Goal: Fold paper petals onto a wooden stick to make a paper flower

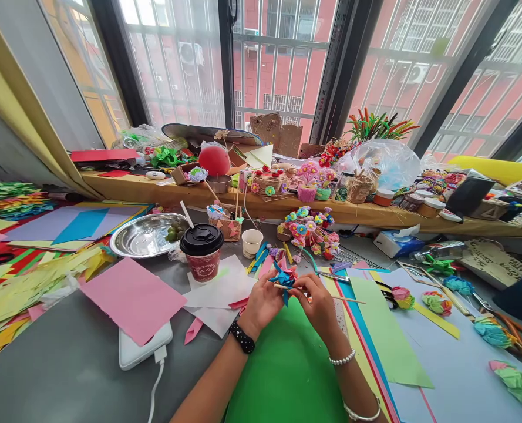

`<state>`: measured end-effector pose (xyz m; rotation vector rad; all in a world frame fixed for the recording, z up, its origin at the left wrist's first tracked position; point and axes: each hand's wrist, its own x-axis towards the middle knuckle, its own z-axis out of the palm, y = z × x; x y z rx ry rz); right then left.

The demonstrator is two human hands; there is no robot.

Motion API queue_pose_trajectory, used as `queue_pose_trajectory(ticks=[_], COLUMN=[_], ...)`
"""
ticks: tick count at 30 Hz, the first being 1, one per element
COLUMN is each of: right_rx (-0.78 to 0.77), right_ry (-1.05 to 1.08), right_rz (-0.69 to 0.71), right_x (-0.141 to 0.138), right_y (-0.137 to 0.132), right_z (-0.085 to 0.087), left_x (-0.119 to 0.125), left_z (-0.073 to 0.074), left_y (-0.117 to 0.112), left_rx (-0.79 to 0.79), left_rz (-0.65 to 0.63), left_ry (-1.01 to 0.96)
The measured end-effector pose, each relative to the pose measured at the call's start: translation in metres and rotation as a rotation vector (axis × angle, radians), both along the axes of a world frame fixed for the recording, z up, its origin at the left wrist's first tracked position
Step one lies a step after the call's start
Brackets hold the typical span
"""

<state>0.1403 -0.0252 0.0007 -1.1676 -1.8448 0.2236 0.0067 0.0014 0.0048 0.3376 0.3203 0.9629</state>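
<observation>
My left hand [265, 302], with a black watch at the wrist, is closed around a small blue and pink folded paper flower [286, 277]. My right hand [319, 302], with pearl bracelets on the wrist, pinches a thin wooden stick [351, 300] that runs into the flower and points out to the right. Both hands hover over a green paper sheet [287, 370] on the grey table [58, 364].
A lidded coffee cup [202, 251], a steel bowl [144, 235], a small white cup [252, 242], a pink sheet [132, 298] and a white power bank [144, 351] lie to the left. Paper flowers [310, 228], coloured sheets [388, 335] and scissors [386, 292] lie right. The window ledge [155, 189] holds crafts.
</observation>
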Motion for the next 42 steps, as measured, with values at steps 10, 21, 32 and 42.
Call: queue_pose_trajectory(ticks=[10, 21, 32, 42], right_rx=[0.012, 0.04, 0.07, 0.102], right_ry=[0.024, 0.092, 0.064, -0.077], right_rz=[-0.01, -0.051, -0.104, -0.166], right_x=[-0.003, -0.004, -0.006, 0.011], right_y=[-0.002, -0.001, -0.003, -0.004], right_z=[-0.002, -0.002, -0.002, 0.005], left_x=[0.002, 0.004, 0.002, -0.003], left_z=[-0.004, -0.004, -0.001, 0.007], left_y=[0.0, -0.001, -0.003, -0.002], left_rx=[0.04, 0.025, -0.036, 0.043], left_rz=[0.0, 0.013, -0.038, 0.0], left_ry=[-0.008, -0.048, -0.021, -0.004])
